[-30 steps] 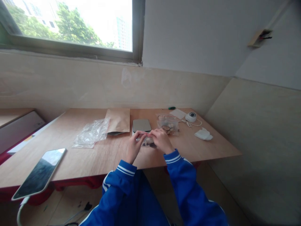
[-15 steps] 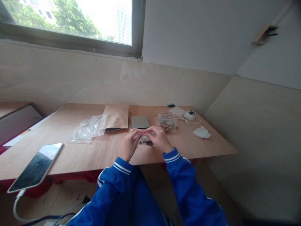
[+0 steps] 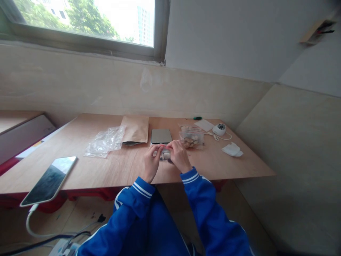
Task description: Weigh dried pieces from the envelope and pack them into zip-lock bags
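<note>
Both hands are together near the front of the wooden table [image 3: 125, 169], at the top edge of a small clear zip bag [image 3: 165, 155] with a red seal strip. My left hand [image 3: 151, 161] pinches the strip between thumb and fingers on the left. On the right, my right hand [image 3: 179, 156] grips the same strip, its fingertips close to the left ones. Pale and dark pieces show inside the bag, too small to name. Just behind the hands lies a flat scale [image 3: 161, 136] with a grey top. Another zip bag [image 3: 192, 140], holding brownish slices, rests right of it.
Left of the scale are a brown paper pouch [image 3: 135, 129] and crumpled clear plastic [image 3: 103, 143]. A phone [image 3: 50, 181] on a cable overhangs the front left edge. At right sit a white dome camera [image 3: 219, 129], a crumpled tissue [image 3: 232, 149] and a green-handled screwdriver [image 3: 197, 118].
My right hand has shifted slightly left along the bag's top, and its fingers are closer to my left hand. The whole view has turned a little to the left.
</note>
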{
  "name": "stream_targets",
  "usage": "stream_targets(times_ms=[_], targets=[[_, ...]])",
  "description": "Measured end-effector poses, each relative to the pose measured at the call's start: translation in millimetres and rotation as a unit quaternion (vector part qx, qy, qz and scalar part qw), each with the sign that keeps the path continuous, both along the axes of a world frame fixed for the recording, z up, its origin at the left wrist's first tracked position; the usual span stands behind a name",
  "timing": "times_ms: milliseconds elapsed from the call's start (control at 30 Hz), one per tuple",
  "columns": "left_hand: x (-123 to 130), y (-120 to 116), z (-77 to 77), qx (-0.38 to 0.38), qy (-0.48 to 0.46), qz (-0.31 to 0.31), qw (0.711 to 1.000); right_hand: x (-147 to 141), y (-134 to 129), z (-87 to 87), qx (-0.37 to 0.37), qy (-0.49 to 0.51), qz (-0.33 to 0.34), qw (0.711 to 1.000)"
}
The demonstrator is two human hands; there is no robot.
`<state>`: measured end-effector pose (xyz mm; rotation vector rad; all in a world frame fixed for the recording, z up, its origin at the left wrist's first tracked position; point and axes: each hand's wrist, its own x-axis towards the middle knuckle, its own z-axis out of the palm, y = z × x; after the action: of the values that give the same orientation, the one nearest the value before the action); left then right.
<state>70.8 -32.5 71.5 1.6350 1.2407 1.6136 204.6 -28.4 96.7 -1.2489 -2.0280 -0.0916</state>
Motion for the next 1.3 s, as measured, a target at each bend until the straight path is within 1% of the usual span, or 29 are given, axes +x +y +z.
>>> stream_targets(times_ms=[133,233,333,400,467,533,667,733,833,900,967,1033,1100,1167,1233,1300], targets=[[-1,2,-2.3,-0.023,-0.048,0.022,0.998,6,4,-6.2,-0.042,-0.020,0.017,0.999],[-2,1,-4.2,-0.033,-0.060,0.013,0.998,15,5,-11.7,-0.070,-0.042,0.034,0.996],[0,-1,-5.0,-0.051,-0.076,-0.035,0.995,20,4,-13.2,-0.064,-0.033,0.017,0.997],[1,-2,-4.4,-0.062,-0.083,-0.074,0.992,21,2,-11.4,-0.051,-0.031,0.004,0.998],[0,-2,-3.0,-0.063,-0.077,-0.097,0.990,22,2,-8.3,-0.047,-0.041,0.005,0.998],[-1,0,-1.3,-0.052,-0.063,-0.088,0.993,25,2,-5.5,-0.054,-0.054,0.014,0.997],[-7,4,2.8,-0.042,-0.051,-0.032,0.997,34,5,-3.5,-0.084,-0.048,0.031,0.995],[-9,5,4.8,-0.041,-0.051,-0.031,0.997,37,6,-4.0,-0.088,-0.041,0.022,0.995],[-10,7,5.8,-0.046,-0.068,-0.047,0.996,39,6,-4.6,-0.079,-0.029,0.006,0.996],[-11,8,5.4,-0.056,-0.092,-0.048,0.993,41,5,-4.6,-0.083,-0.010,0.016,0.996],[-12,10,5.5,-0.065,-0.118,-0.035,0.990,45,3,-4.5,-0.102,0.013,0.031,0.994],[-14,10,7.6,-0.078,-0.124,-0.034,0.989,52,1,-3.9,-0.120,0.034,0.029,0.992],[-15,8,11.5,-0.104,-0.117,-0.064,0.986,60,-2,-2.6,-0.125,0.048,0.013,0.991],[-15,4,15.4,-0.146,-0.115,-0.116,0.976,70,-4,0.2,-0.138,0.065,0.008,0.988],[-15,2,16.4,-0.184,-0.116,-0.160,0.963,82,-3,4.9,-0.181,0.090,0.027,0.979],[-18,1,13.0,-0.200,-0.114,-0.180,0.956,98,0,11.0,-0.230,0.113,0.042,0.966]])
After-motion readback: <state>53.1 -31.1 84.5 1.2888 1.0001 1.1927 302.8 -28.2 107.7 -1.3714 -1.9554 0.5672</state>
